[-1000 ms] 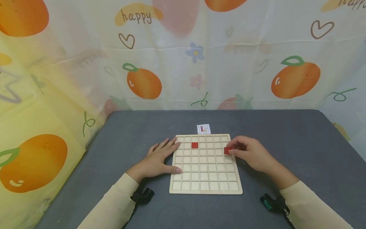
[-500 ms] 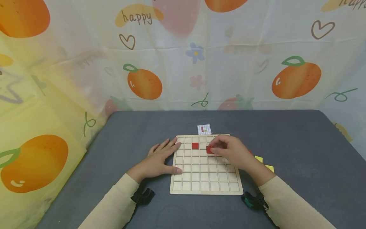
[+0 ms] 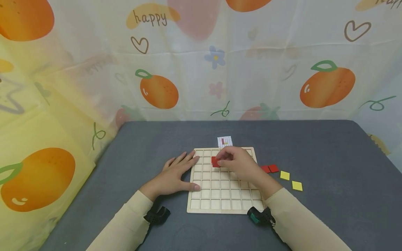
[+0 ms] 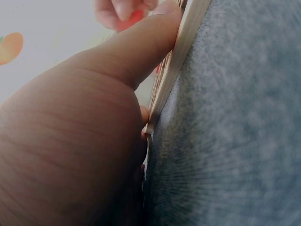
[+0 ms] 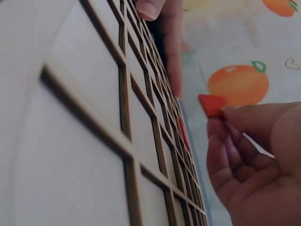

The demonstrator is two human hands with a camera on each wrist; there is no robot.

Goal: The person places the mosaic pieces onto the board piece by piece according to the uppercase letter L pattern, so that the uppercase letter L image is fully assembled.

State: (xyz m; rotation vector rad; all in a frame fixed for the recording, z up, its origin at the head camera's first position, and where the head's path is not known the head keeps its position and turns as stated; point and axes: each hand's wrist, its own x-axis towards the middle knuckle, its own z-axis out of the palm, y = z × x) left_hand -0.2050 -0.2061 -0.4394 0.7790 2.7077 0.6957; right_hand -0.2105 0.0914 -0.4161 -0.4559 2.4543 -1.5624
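Note:
A wooden grid board lies on the grey table. My left hand rests on the board's left edge, fingers spread and straight, thumb on the lower left cells. Between thumb and fingertips my right hand pinches a red square tile over the upper part of the board. In the right wrist view this red tile is held apart from the grid surface. Another red tile sits in a cell; in the head view the held tile partly covers it.
Right of the board lie two red tiles and two yellow tiles. A small printed grid card lies at the board's far edge. A patterned cloth hangs behind the table.
My right hand has carried the red tile leftward from the board's right edge to beside the placed red tile. The tiles on the right have come into view. My left hand stays still.

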